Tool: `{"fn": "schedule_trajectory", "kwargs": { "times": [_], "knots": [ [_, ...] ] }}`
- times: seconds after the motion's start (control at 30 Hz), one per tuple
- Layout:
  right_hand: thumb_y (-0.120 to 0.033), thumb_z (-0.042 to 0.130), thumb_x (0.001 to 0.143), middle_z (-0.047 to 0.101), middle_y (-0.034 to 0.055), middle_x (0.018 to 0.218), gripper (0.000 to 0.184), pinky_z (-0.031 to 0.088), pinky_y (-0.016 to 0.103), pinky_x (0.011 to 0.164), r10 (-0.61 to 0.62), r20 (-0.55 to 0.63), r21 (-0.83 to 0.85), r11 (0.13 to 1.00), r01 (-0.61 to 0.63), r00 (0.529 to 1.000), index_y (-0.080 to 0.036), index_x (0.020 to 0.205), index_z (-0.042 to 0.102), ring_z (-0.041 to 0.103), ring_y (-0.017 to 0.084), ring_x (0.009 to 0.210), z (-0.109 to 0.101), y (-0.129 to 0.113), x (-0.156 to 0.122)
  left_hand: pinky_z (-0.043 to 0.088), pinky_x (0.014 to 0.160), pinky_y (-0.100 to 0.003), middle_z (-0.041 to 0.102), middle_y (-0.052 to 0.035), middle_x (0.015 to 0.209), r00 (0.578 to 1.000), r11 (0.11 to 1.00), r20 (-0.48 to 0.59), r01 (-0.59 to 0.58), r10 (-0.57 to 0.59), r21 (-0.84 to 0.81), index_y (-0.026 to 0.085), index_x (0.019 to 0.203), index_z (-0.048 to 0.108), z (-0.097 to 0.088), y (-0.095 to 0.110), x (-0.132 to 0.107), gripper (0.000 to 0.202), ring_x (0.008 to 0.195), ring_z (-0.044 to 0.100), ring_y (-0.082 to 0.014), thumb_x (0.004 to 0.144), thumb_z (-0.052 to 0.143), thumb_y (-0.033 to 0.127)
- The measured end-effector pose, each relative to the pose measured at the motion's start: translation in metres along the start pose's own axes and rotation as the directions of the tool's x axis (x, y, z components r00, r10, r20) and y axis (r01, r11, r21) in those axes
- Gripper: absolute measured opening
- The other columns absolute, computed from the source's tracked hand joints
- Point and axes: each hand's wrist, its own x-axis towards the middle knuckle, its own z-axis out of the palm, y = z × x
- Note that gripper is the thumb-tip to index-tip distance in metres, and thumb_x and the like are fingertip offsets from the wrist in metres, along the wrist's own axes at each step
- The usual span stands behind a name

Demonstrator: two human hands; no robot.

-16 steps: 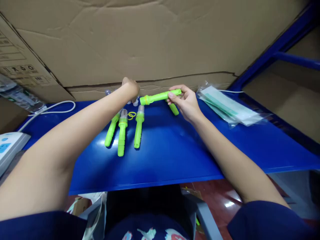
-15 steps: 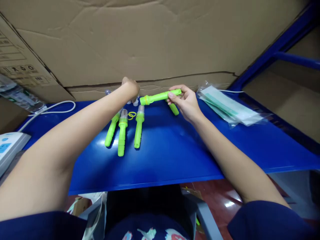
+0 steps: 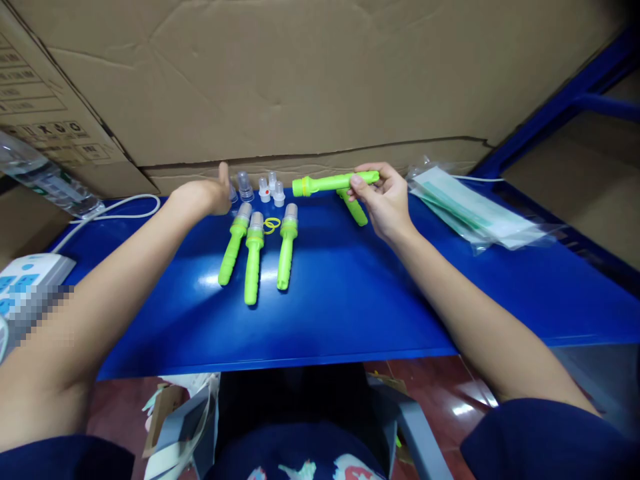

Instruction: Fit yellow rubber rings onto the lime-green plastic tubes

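Held green tube [image 3: 327, 181], upper centre of frame; right hand [image 3: 389, 199] clamped on its right end; likely light, stiff, smooth plastic; grip mid-barrel; left hand [image 3: 204, 197] near clear caps [image 3: 245, 187], fingers hidden, can't tell.

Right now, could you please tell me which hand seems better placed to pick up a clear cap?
Probably the left: the left hand is right by the clear caps, while the right hand is farther off and already grips a green tube.

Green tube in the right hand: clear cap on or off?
Off: the green tube ends in bare green beyond its yellow ring, unlike the three clear-capped tubes nearby.
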Motion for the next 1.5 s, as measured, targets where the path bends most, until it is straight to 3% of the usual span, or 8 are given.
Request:
{"fn": "schedule_trajectory", "kwargs": {
  "times": [0.13, 0.2, 0.53, 0.67, 0.77, 0.93, 1.3, 1.5],
  "knots": [
    [-0.069, 0.086, 0.059, 0.062, -0.0022, 0.078, 0.06, 0.06, 0.03, 0.067, 0.01, 0.006, -0.003, 1.0, -0.01, 1.0, -0.027, 0.094, 0.06, 0.066, 0.015, 0.069, 0.004, -0.001, -0.003, 0.049, 0.078, -0.033, 0.074, -0.0108, 0.093, 0.995, 0.984, 0.065, 0.062, -0.074, 0.169, 0.014, 0.129, 0.063, 0.012, -0.028, 0.011, 0.058, 0.098, 0.068, -0.029, 0.079, 0.069, 0.046],
    [-0.067, 0.087, 0.059, 0.062, -0.0026, 0.077, 0.06, 0.06, 0.029, 0.066, 0.011, 0.012, 0.013, 1.0, -0.011, 1.0, -0.026, 0.093, 0.06, 0.065, 0.014, 0.067, 0.006, -0.001, -0.004, 0.049, 0.081, -0.034, 0.074, -0.0103, 0.099, 0.998, 0.985, 0.034, 0.044, -0.05, 0.167, 0.016, 0.113, 0.069, 0.012, -0.038, 0.016, 0.044, 0.1, 0.067, -0.028, 0.081, 0.069, 0.046],
    [-0.066, 0.088, 0.058, 0.065, -0.0024, 0.078, 0.06, 0.059, 0.027, 0.064, 0.035, 0.03, 0.021, 0.999, -0.036, 0.999, -0.025, 0.092, 0.061, 0.065, 0.012, 0.065, 0.006, 0.003, -0.003, 0.047, 0.101, -0.04, 0.055, -0.0209, 0.139, 0.919, 0.933, -0.33, 0.092, -0.215, -0.349, 0.009, 0.141, 0.039, 0.051, -0.042, 0.027, 0.079, 0.13, 0.054, -0.0334, 0.084, 0.069, 0.054],
    [-0.064, 0.088, 0.06, 0.065, -0.0005, 0.083, 0.058, 0.06, 0.028, 0.067, 0.051, 0.063, 0.02, 0.998, -0.052, 0.997, -0.025, 0.093, 0.061, 0.066, 0.013, 0.067, 0.007, 0.006, -0.005, 0.039, 0.111, -0.043, 0.035, -0.025, 0.153, 0.786, 0.931, -0.555, 0.07, -0.273, -0.358, 0.008, 0.146, 0.034, 0.057, -0.022, 0.01, 0.075, 0.143, 0.04, -0.036, 0.093, 0.054, 0.057],
    [-0.062, 0.089, 0.059, 0.066, 0.0004, 0.085, 0.057, 0.06, 0.027, 0.066, 0.082, 0.073, 0.059, 0.995, -0.086, 0.994, -0.024, 0.093, 0.062, 0.066, 0.012, 0.065, 0.011, 0.005, -0.008, 0.042, 0.107, -0.039, 0.053, -0.016, 0.141, 0.809, 0.928, -0.583, -0.155, -0.078, -0.338, 0.019, 0.141, 0.045, 0.052, 0.005, -0.004, 0.053, 0.133, 0.052, -0.0289, 0.1, 0.04, 0.052],
    [-0.061, 0.091, 0.056, 0.067, -0.0008, 0.083, 0.056, 0.059, 0.024, 0.061, 0.157, 0.101, 0.131, 0.977, -0.169, 0.982, -0.023, 0.089, 0.065, 0.064, 0.01, 0.062, 0.018, 0.0, -0.014, 0.049, 0.083, -0.033, 0.073, -0.0081, 0.1, 0.853, 0.774, -0.4, -0.491, 0.335, -0.4, 0.017, 0.127, 0.061, 0.046, 0.056, -0.025, 0.059, 0.09, 0.067, -0.0234, 0.086, 0.061, 0.06],
    [-0.056, 0.094, 0.052, 0.065, -0.0028, 0.069, 0.053, 0.055, 0.022, 0.051, 0.235, 0.161, 0.163, 0.952, -0.261, 0.959, -0.021, 0.081, 0.067, 0.058, 0.008, 0.052, 0.016, -0.004, -0.012, 0.031, 0.056, -0.025, 0.059, 0.0014, 0.06, 0.732, 0.64, -0.382, -0.68, 0.565, -0.357, 0.016, 0.09, 0.072, 0.04, 0.055, -0.037, 0.039, 0.052, 0.045, -0.0105, 0.094, 0.051, 0.048],
    [-0.059, 0.093, 0.053, 0.064, -0.0016, 0.063, 0.054, 0.055, 0.023, 0.05, 0.218, 0.164, 0.114, 0.965, -0.238, 0.962, -0.02, 0.079, 0.067, 0.061, 0.01, 0.051, 0.018, -0.009, -0.015, 0.031, 0.057, -0.025, 0.061, 0.0008, 0.062, 0.805, 0.7, -0.364, -0.59, 0.469, -0.402, 0.013, 0.096, 0.07, 0.046, 0.057, -0.031, 0.028, 0.055, 0.048, -0.0117, 0.085, 0.056, 0.034]
  ]
}}
